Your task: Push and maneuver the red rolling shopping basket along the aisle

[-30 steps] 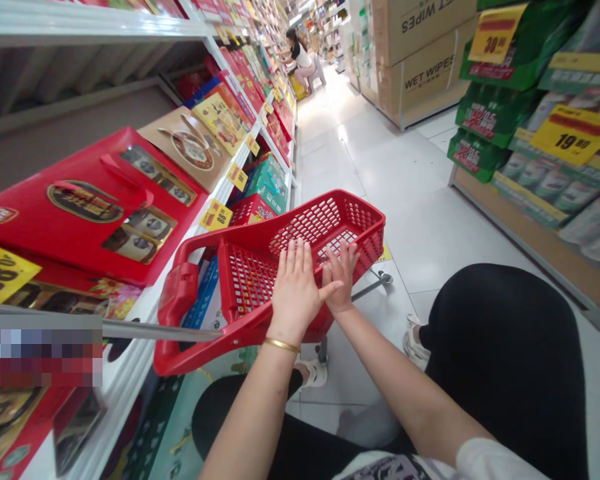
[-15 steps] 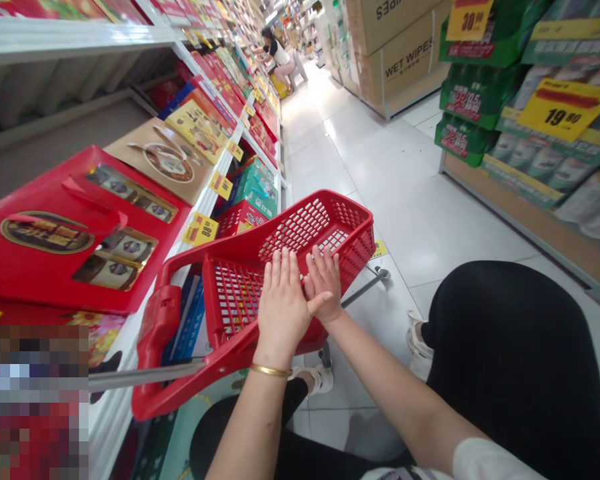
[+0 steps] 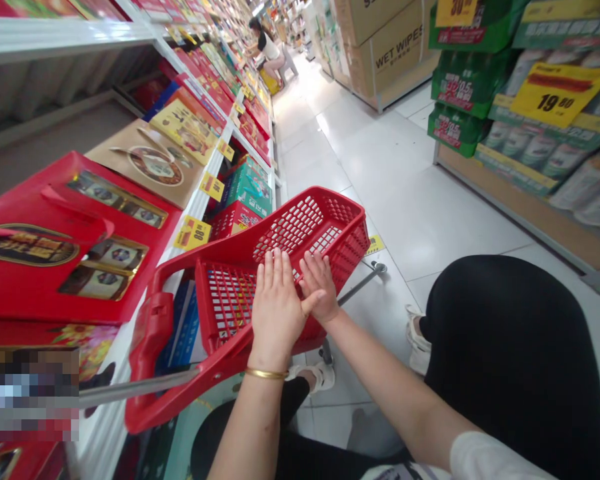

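Observation:
Both hands are held out flat, palms down, over the near side of a red shopping cart (image 3: 230, 297) with a perforated basket. My left hand (image 3: 277, 310), with a gold bangle at the wrist, has its fingers stretched forward and holds nothing. Just right of it, my right hand (image 3: 319, 287) is spread flat too, its thumb by the edge of my left hand, with nothing held. Whether either hand rests on the cart's rim cannot be made out.
Red gift boxes (image 3: 70, 240) fill the shelf at the left. Green drink packs (image 3: 463, 83) and cans stand on a display at the right, beyond my knee (image 3: 505, 360). Cartons (image 3: 395, 57) stand farther back. A person (image 3: 270, 53) sits down the aisle.
The view has shifted slightly, so the shelf, cart and aisle appear a little farther left. Both hands keep the same flat pose over the cart.

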A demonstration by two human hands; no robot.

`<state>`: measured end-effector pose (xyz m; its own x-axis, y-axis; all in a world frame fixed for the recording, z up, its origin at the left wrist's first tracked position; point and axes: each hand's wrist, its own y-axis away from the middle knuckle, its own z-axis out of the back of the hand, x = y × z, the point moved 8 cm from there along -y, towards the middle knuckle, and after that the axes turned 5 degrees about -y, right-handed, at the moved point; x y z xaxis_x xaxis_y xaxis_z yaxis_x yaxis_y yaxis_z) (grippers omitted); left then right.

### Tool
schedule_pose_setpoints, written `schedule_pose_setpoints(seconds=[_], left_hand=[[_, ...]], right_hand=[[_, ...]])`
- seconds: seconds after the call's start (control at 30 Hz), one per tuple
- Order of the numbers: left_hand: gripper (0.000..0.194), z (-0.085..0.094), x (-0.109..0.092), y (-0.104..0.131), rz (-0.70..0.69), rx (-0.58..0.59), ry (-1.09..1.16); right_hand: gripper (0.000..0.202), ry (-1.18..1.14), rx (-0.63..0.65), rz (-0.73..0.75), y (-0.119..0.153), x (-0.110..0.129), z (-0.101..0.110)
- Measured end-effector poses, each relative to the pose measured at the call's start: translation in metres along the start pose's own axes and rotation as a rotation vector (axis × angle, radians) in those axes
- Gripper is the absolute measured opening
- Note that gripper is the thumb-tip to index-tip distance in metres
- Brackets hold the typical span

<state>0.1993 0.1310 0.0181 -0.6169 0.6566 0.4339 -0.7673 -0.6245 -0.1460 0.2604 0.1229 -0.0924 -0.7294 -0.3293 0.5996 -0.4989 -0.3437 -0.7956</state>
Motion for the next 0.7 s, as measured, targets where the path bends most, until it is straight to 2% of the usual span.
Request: schedule_pose_setpoints(seconds=[0.07,0.2,0.27,0.4,0.53,0.6,0.63,0.7], left_hand=[[0.092,-0.001,0.001,0.000,0.004,0.002,0.001],[0.094,0.000,0.000,-0.001,0.001,-0.001,0.015],[0.094,0.000,0.000,-0.002,0.005,-0.003,0.015],[0.093,0.002,0.001,-0.001,0.013,-0.006,0.008],[0.094,0.003,0.001,0.003,0.008,-0.024,0.014],[0.095,0.004,0.002,0.004,0.014,-0.032,0.023],[0.096,0.004,0.002,0.004,0.022,-0.032,0.028],[0.100,0.004,0.003,0.005,0.034,-0.029,0.044]], right_hand=[[0.063,0.005,-0.025,0.000,0.005,0.001,-0.002],[0.065,-0.006,-0.116,-0.163,0.012,-0.014,0.003],[0.061,-0.037,-0.126,-0.205,0.011,-0.015,0.006],[0.053,-0.100,-0.094,-0.117,0.000,0.006,0.012],[0.043,-0.058,0.095,0.033,-0.013,0.019,0.008],[0.041,-0.014,0.097,0.021,-0.019,0.004,0.015],[0.042,-0.002,0.049,-0.019,-0.024,-0.009,0.024],[0.045,-0.009,-0.137,-0.143,-0.035,-0.041,0.052]])
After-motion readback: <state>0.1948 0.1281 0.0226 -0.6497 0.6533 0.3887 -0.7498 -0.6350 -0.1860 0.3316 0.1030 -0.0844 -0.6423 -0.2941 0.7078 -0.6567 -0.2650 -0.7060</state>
